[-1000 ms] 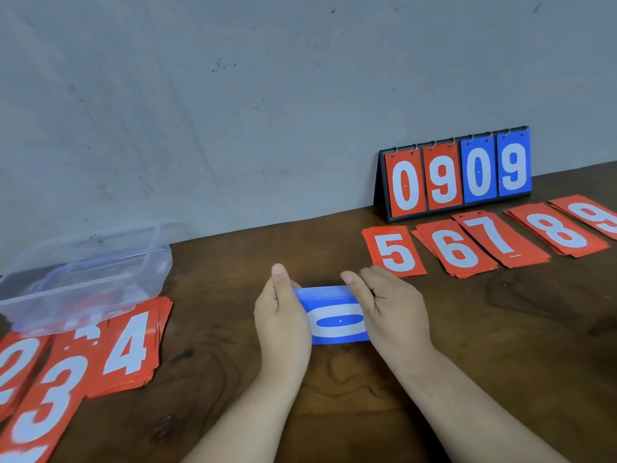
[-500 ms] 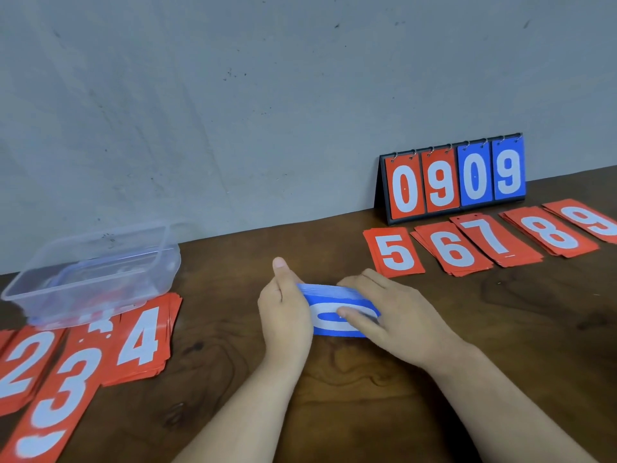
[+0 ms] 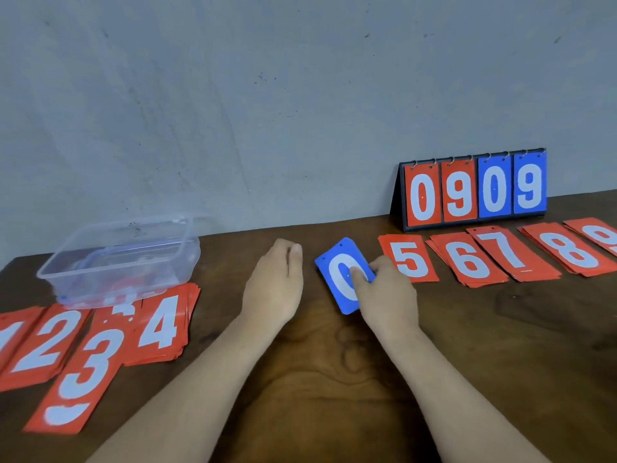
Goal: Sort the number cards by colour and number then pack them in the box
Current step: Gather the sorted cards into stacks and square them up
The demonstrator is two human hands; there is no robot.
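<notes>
Pinching the blue 0 card [image 3: 338, 279] in the right hand [image 3: 389, 297], thumb pressed across the white digit, tilted, in front and left of the flip scoreboard [image 3: 474, 188], just beside the red 5 card [image 3: 409, 259]. Likely placed so to start a blue row apart from the red piles. Resting the left hand [image 3: 273, 285] farther left of the scoreboard, relaxed, gripping nothing. Bare table [image 3: 334, 369] from there to the red 4 pile [image 3: 160, 325] — ample room for laying out. Clear plastic box [image 3: 187, 252] far left of the scoreboard, near side over red cards.

Left hand [image 3: 272, 285] and right hand [image 3: 390, 297] are bare, forearms too.
</notes>
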